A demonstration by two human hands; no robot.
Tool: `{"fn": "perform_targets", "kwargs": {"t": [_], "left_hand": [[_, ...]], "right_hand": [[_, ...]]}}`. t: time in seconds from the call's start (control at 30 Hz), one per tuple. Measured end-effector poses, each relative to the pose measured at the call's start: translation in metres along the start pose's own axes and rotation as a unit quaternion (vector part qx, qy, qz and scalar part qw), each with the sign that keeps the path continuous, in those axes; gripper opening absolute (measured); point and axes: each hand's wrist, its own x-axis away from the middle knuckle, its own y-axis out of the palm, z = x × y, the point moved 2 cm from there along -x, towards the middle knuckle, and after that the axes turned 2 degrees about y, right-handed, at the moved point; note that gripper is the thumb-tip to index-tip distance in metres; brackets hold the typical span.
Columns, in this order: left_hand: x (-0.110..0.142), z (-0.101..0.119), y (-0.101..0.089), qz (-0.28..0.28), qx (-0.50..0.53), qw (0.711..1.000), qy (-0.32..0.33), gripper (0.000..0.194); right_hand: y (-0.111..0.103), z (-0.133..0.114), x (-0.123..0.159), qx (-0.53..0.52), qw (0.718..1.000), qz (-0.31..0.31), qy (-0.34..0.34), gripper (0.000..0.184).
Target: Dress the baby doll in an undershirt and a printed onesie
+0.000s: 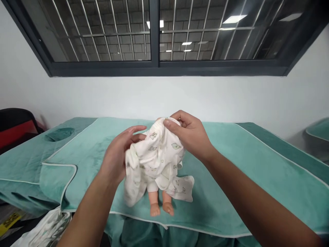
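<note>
A baby doll [161, 203] stands on a teal towel [231, 178], only its bare legs and feet showing. A white printed garment [156, 161] is bunched over its head and body. My right hand [191, 135] pinches the top of the garment at the doll's head, fingers closed on the cloth. My left hand [119, 154] holds the garment's left side, fingers curled against the fabric. One sleeve of the garment lies on the towel to the right of the doll's legs.
The towel covers a teal massage bed [23, 161] with a face hole [59, 133] at the back left. White cloth [43, 231] hangs at the lower left. A red and black chair [15, 127] stands far left. A white wall and a barred window are behind.
</note>
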Motion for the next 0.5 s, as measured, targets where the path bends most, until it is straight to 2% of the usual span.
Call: {"fn": "perform_targets", "kwargs": {"t": [0.1,0.17,0.2,0.27,0.3,0.33,0.4,0.43,0.47,0.5], "left_hand": [[-0.003,-0.006,0.012,-0.049,-0.181,0.982,0.023,0.036],[-0.005,-0.01,0.015,-0.04,-0.282,0.958,0.023,0.03],[-0.006,-0.012,0.014,-0.022,-0.301,0.953,0.023,0.027],[-0.006,-0.013,0.008,0.025,-0.267,0.963,0.033,0.026],[-0.007,-0.014,0.004,0.047,-0.225,0.972,0.042,0.025],[-0.007,-0.014,0.0,0.063,-0.179,0.981,0.051,0.025],[-0.007,-0.017,-0.007,0.075,-0.099,0.991,0.055,0.028],[-0.007,-0.02,-0.009,0.069,-0.072,0.994,0.045,0.031],[-0.008,-0.023,-0.01,0.059,-0.051,0.997,0.027,0.034],[-0.008,-0.027,-0.01,0.048,-0.035,0.998,0.005,0.037]], "right_hand": [[0.018,0.004,-0.012,0.019,0.999,-0.027,-0.017,0.029],[0.026,0.009,-0.017,0.022,0.998,-0.049,-0.02,0.029],[0.027,0.013,-0.019,0.021,0.998,-0.061,-0.016,0.03],[0.026,0.02,-0.02,0.014,0.994,-0.113,-0.002,0.033],[0.024,0.025,-0.02,0.016,0.985,-0.171,0.009,0.034],[0.023,0.029,-0.017,0.026,0.968,-0.25,0.024,0.034],[0.02,0.039,-0.01,0.064,0.907,-0.412,0.063,0.033],[0.018,0.044,-0.006,0.081,0.878,-0.465,0.083,0.033],[0.017,0.049,-0.003,0.085,0.863,-0.488,0.101,0.033],[0.015,0.053,-0.001,0.071,0.867,-0.481,0.114,0.033]]}}
